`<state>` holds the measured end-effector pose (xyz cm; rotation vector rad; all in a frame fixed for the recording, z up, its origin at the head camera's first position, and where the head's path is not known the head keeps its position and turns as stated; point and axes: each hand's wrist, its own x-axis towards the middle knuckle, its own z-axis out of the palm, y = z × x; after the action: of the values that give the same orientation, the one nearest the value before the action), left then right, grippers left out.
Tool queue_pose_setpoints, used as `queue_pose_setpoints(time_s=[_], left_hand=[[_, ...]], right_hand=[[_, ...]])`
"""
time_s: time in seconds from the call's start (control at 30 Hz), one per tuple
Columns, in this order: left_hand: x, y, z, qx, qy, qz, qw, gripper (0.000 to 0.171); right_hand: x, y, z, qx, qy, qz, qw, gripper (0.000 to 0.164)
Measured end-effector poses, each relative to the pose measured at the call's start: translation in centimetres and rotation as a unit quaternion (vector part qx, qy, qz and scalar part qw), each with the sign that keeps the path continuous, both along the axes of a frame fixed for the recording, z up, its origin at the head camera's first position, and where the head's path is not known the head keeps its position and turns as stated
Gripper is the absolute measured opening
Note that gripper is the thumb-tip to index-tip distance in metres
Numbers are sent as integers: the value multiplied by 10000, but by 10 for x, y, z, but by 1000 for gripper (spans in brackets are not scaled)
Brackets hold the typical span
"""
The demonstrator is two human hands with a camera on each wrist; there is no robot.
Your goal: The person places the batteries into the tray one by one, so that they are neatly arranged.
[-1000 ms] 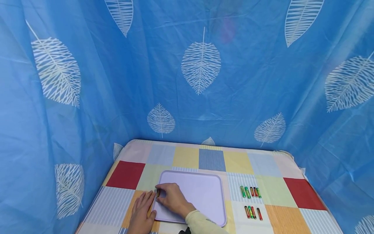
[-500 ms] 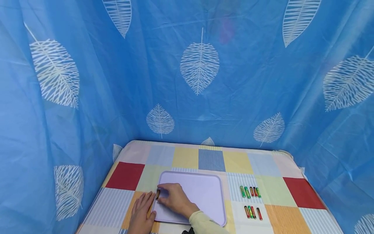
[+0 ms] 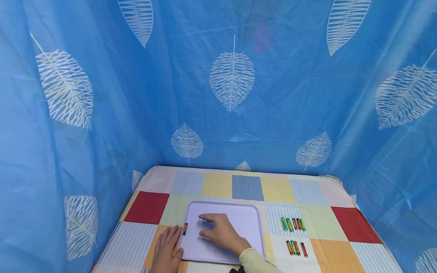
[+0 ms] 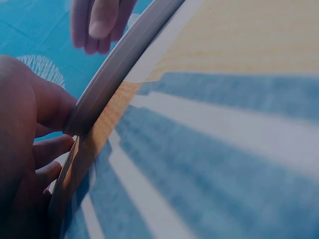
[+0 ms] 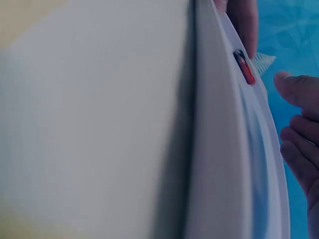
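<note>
A small red and black battery (image 3: 185, 229) lies in the lavender tray (image 3: 235, 220), close to its left rim. In the right wrist view the same battery (image 5: 244, 67) shows its red end nearer the camera. My left hand (image 3: 166, 248) rests at the tray's left edge, fingers extended, with the thumb by the rim. The left wrist view shows that hand (image 4: 35, 109) touching the tray's side (image 4: 107, 82). Over the middle of the tray hovers my right hand (image 3: 222, 232), thumb and forefinger spread apart, nothing between them.
Right of the tray, green and red batteries (image 3: 289, 224) form an upper row on the patchwork tablecloth (image 3: 334, 258). A lower group of batteries (image 3: 295, 248) lies nearer me. A blue curtain (image 3: 191, 94) with white leaves hangs behind and at both sides.
My right hand has let go of the battery and moved right, away from it. The battery stays by the tray's left rim. My left hand keeps its place.
</note>
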<state>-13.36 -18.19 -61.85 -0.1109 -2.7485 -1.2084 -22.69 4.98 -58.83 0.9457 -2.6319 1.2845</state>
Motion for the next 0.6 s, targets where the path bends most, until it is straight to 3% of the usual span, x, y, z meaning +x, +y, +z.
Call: queue_pose_setpoints(time_s=[0.23, 0.47, 0.6], left_hand=[[0, -1, -1, -12, 133, -19, 9999, 65], [-1, -1, 0, 26, -222, -13, 9997, 65], [-1, 0, -1, 45, -190, -33, 9998, 65]], right_hand=[[2, 33, 8, 55, -297, -116, 9995, 49], [6, 68, 14, 24, -319, -141, 9994, 51], [10, 92, 14, -160, -394, -87, 9991, 51]])
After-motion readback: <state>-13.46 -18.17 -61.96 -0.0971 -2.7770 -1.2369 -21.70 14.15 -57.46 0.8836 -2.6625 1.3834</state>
